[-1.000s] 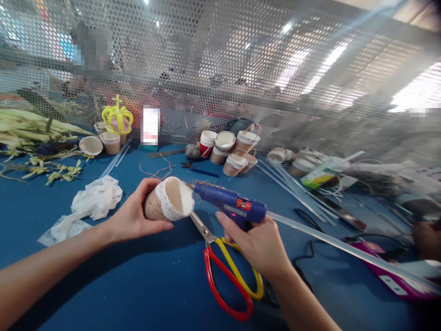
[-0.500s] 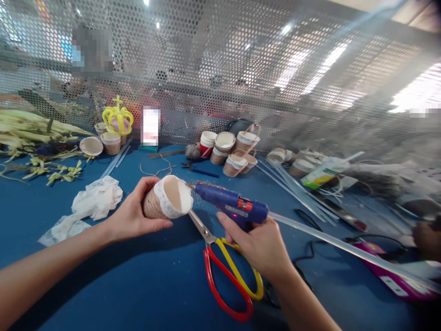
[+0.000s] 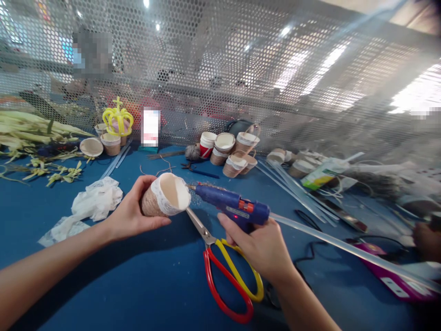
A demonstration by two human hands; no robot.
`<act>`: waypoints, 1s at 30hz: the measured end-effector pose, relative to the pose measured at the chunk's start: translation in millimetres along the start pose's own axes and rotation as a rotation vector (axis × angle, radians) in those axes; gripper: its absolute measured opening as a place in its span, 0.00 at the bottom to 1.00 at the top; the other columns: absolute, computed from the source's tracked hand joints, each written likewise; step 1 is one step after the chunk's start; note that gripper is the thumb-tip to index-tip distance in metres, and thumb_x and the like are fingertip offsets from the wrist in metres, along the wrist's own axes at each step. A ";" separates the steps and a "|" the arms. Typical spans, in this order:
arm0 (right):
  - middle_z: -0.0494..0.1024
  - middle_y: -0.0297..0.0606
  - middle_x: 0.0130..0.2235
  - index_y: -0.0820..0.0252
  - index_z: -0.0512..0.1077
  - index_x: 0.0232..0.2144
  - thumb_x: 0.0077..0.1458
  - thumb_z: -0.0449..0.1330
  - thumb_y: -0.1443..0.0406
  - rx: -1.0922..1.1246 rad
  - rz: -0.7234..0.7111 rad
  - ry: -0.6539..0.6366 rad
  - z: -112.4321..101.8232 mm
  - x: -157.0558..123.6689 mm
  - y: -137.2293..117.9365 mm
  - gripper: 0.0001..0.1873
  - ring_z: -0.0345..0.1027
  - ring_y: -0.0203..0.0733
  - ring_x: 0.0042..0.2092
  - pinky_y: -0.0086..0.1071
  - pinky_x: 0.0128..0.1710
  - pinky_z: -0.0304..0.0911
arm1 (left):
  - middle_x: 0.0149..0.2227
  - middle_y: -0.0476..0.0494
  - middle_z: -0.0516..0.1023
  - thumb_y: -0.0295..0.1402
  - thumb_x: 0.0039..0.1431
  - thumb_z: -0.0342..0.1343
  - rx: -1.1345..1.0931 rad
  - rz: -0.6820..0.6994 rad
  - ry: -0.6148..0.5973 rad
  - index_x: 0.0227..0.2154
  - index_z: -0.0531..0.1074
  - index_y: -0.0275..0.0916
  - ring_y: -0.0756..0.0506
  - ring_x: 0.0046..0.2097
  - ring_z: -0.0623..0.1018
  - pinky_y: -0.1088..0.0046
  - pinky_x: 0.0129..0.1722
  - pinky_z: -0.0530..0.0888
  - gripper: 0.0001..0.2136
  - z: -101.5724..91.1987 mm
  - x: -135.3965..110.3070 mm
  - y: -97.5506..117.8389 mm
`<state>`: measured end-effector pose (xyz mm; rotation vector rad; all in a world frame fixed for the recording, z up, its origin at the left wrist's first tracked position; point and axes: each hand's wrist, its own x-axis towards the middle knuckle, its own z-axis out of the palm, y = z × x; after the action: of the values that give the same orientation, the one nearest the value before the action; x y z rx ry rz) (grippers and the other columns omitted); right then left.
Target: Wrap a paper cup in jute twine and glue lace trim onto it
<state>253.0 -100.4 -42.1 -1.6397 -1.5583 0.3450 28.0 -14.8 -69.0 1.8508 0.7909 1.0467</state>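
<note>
My left hand [image 3: 129, 214] is closed round a twine-wrapped paper cup [image 3: 164, 195] with white lace at its rim, held on its side with the mouth facing right. My right hand [image 3: 263, 246] grips a blue hot glue gun [image 3: 234, 208]. Its nozzle touches the cup's lace rim. A long clear glue stick [image 3: 344, 248] sticks out of the gun's back toward the right. Scissors with red and yellow handles [image 3: 229, 271] lie on the blue table [image 3: 155, 285] under the gun.
Crumpled white lace [image 3: 91, 202] lies at the left. Several decorated cups [image 3: 230, 151] stand at the back by a perforated metal screen [image 3: 220, 69]. A yellow crown [image 3: 117, 118], palm leaves [image 3: 31, 133], glue sticks [image 3: 292, 184] and a magenta object [image 3: 389, 271] lie around. Another person's hand [image 3: 425, 239] shows at the right edge.
The cup has tipped slightly, its mouth turned a little more toward me. The glue gun has shifted a little to the right with its nozzle still at the rim.
</note>
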 end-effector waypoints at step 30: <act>0.63 0.26 0.11 0.64 0.72 0.24 0.49 0.59 0.57 0.534 0.224 -0.202 -8.1 3.4 -7.6 0.14 0.52 0.29 0.14 0.26 0.16 0.52 | 0.41 0.44 0.69 0.37 0.39 0.63 0.003 -0.020 0.066 0.43 0.57 0.40 0.43 0.42 0.72 0.67 0.41 0.72 0.28 -1.2 0.8 -2.4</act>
<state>254.0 -101.1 -30.6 -1.3795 -1.2736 0.9820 27.1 -12.7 -70.5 1.8152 0.8491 1.0989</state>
